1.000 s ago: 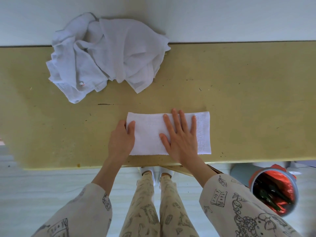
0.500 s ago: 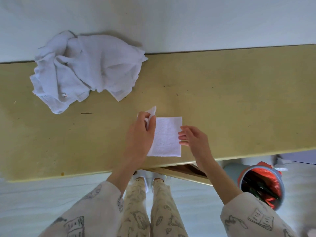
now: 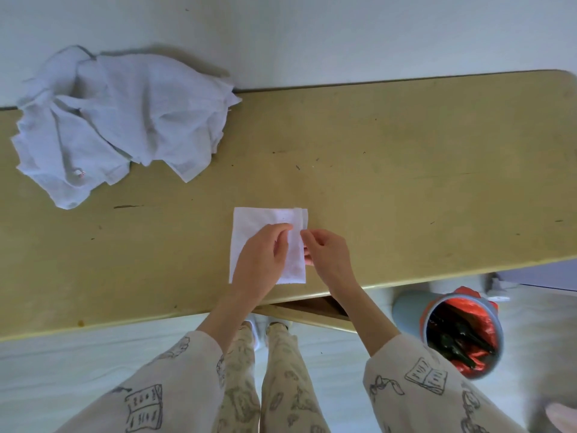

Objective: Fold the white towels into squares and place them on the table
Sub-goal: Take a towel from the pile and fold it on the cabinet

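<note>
- Two hands work at centre frame over a folded white towel [image 3: 263, 223], which lies flat on the yellow table [image 3: 390, 170] near its front edge.
- Folded towel: roughly square, slightly taller than wide, with a narrow doubled strip down its right edge.
- Left hand [image 3: 260, 260] lies on top of the folded towel, covering its lower middle; fingers bent, tips near the right strip. Whether they pinch the cloth or only press on it, cannot tell.
- Right hand [image 3: 326, 256] sits at the towel's right edge, fingers curled, tips touching the edge strip; looks like a pinch on the edge.
- Both hands nearly touch each other.
- Pile of unfolded white towels [image 3: 118, 120] sits in the upper left of the frame, crumpled, at the back of the table against the white wall [image 3: 312, 32], well apart from the folded one.
- Small red tag shows on the pile's lower left part.
- Round bin [image 3: 462, 335] with red liner and dark contents stands on the floor at lower right, beside the table.
- Patterned sleeves and trousers fill the bottom of the frame.
</note>
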Demonstrator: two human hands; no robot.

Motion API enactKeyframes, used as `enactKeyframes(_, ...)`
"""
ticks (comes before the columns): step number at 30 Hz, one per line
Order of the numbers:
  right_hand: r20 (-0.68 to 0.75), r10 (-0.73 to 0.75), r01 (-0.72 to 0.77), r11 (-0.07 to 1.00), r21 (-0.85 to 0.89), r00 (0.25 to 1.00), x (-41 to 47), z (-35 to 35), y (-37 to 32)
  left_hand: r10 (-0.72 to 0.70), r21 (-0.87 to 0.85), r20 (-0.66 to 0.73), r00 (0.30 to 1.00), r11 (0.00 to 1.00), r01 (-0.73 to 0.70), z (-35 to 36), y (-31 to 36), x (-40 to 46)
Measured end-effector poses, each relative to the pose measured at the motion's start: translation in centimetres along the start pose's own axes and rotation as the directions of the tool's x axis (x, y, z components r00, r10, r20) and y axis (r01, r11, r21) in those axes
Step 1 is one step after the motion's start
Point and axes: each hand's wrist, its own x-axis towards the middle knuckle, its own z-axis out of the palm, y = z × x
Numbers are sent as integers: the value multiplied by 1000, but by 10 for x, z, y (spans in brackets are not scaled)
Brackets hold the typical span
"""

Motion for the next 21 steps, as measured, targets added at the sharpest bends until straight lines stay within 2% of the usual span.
enactKeyframes(3, -40, -40, 35, 993, -108, 998, 0, 2, -5, 76, 55, -166, 983, 996, -68, -11, -19, -7)
enactKeyframes(5, -70, -64, 50, 980, -191, 995, 0, 5, -8, 119, 115, -189, 975, 988, -98, -16, -30, -12)
enactKeyframes(9, -90, -71, 46, 967, -249, 993, 2, 7, -8, 198, 254, -122, 973, 953, -162, -17, -41, -19)
enactKeyframes(15, -105, -8, -7, 990, -140, 994, 2, 2, -5, 244, 363, -24, 969, 906, -219, -15, -46, -21)
enactKeyframes(21, -101, 17, -27, 994, -102, 995, 4, 2, -6, 263, 455, 10, 965, 858, -238, -14, -50, -18)
